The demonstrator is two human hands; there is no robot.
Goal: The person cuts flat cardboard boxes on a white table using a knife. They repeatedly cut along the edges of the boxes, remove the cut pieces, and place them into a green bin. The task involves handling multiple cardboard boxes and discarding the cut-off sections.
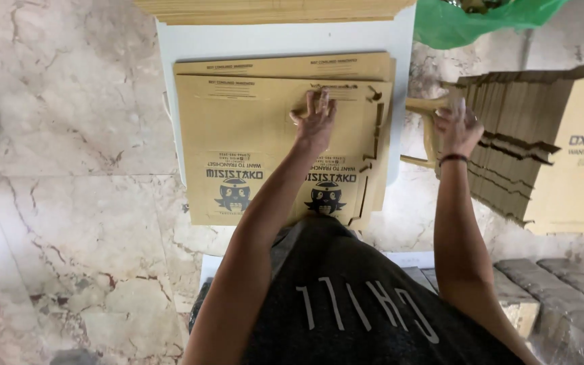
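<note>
Nearest the camera I noted the person's dark shirt, both bare arms reaching forward over a marbled stone floor.

Left hand lay palm-down on the top flat cardboard box blank, fingers spread wide and pressing near the die-cut tabs at its far right edge. Nothing gripped; it held the sheet flat. That blank topped a short stack of like sheets resting on a white table, printed faces up, with a cartoon mark at the near edge.

Right hand, a dark band at the wrist, reached to the leaning row of blanks standing on edge to the right, well apart from the table stack. Fingers looked partly curled at the front sheet's flap; whether they had closed on it I could not tell.

My judgement on doing this well: keep the left palm firm so the stack stays squared, and let the right fingers separate one sheet only, catching it by the flap rather than the face, so the row does not topple.

Farther out: another pile of flat cardboard at the table's far edge, and a green plastic bag beyond.
</note>
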